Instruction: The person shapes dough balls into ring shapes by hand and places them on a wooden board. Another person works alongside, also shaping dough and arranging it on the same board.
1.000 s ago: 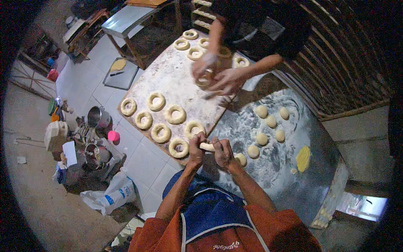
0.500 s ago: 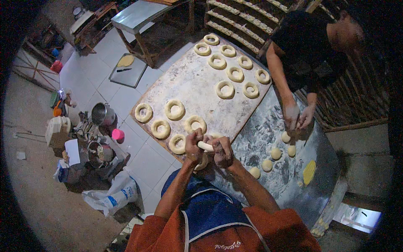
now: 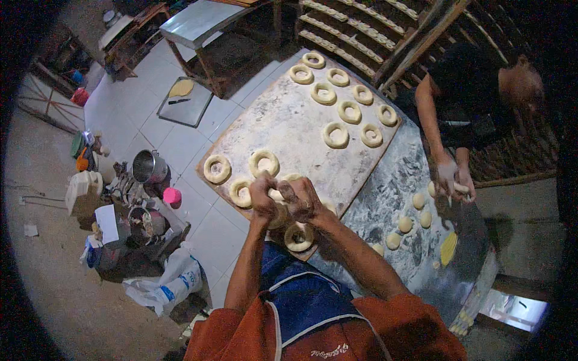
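My left hand (image 3: 263,197) and my right hand (image 3: 304,201) are closed, side by side, around one piece of pale dough (image 3: 276,194). Both are above the near part of a floured wooden board (image 3: 289,123); most of the held dough is hidden by the fingers, so its full shape cannot be told. Around them lie dough rings: one ring (image 3: 264,163) just beyond the left hand, another ring (image 3: 239,194) to its left, and a third ring (image 3: 299,248) near the board's front corner. More rings sit at the board's far end.
Right of the board, a floured metal table (image 3: 385,186) bears several dough balls (image 3: 405,224) and a flat yellow piece (image 3: 448,248). A co-worker's hands (image 3: 454,177) handle dough there. On the left floor stand a metal pot (image 3: 148,166), a pink cup (image 3: 172,195) and a tray (image 3: 195,110).
My hands, still gripping the dough, have shifted slightly left and toward the far side of the board. The co-worker's hands now show a dough piece between them. The whole view has turned a little.
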`<state>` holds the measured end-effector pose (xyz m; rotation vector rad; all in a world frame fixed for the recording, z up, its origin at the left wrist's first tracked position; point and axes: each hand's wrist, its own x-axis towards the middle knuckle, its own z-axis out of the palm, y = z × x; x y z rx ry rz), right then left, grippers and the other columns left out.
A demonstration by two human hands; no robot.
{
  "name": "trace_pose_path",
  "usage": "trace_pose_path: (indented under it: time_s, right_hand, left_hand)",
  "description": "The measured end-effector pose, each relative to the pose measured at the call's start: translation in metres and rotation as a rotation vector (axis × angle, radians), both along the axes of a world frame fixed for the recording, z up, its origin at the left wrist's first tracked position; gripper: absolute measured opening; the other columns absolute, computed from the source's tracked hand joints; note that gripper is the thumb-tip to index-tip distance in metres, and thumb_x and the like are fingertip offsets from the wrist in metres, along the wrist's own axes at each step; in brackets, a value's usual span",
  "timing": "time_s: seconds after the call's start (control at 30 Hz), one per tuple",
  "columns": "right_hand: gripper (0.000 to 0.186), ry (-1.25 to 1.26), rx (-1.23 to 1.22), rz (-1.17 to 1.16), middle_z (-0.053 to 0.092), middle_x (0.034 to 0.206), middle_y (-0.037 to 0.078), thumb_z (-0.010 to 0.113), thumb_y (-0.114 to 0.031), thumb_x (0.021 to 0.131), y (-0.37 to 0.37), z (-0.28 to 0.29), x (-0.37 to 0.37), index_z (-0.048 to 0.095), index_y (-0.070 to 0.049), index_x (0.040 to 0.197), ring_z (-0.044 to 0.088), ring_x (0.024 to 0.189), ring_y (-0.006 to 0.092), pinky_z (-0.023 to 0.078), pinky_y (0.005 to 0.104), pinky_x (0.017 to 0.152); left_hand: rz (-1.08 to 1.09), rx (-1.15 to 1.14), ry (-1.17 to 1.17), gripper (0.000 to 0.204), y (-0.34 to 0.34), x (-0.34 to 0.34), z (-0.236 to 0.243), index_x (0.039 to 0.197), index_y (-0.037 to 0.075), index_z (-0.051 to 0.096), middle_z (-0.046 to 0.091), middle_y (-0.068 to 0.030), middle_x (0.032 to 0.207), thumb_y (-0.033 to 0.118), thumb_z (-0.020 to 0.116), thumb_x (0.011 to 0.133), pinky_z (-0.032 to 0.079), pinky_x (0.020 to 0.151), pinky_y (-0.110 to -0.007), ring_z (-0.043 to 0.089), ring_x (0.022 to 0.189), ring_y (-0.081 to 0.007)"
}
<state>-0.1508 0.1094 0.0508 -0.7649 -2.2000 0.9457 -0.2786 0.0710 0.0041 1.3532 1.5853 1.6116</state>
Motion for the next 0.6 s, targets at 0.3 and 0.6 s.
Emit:
trace_pose_path:
  time_s: [0.3, 0.6]
  right_hand:
    - [0.046, 0.351, -0.3, 0.203, 0.061, 0.082, 0.008, 0.052, -0.044, 0.091, 0.055, 0.012, -0.091, 0.061, 0.0, 0.082, 0.055, 0.08, 0.0135, 0.045, 0.0311, 0.069]
    - [0.107, -0.558, -0.229, -0.216, 0.045, 0.129, 0.036, 0.076, -0.035, 0.072, 0.097, -0.014, -0.1, 0.01, 0.013, 0.141, 0.048, 0.12, 0.043, 0.042, 0.0451, 0.098]
  left_hand:
    - [0.216, 0.076, -0.231, 0.032, 0.031, -0.113, 0.001, 0.066, 0.006, 0.04, 0.04, -0.0058, 0.061, 0.024, 0.043, 0.092, 0.036, 0.055, -0.032, 0.042, 0.059, -0.014]
    - [0.399, -0.41, 0.661, 0.017, 0.102, -0.182, -0.052, 0.092, -0.001, 0.058, 0.061, -0.0245, 0.088, 0.007, 0.047, 0.081, 0.046, 0.073, -0.052, 0.058, 0.079, -0.0419]
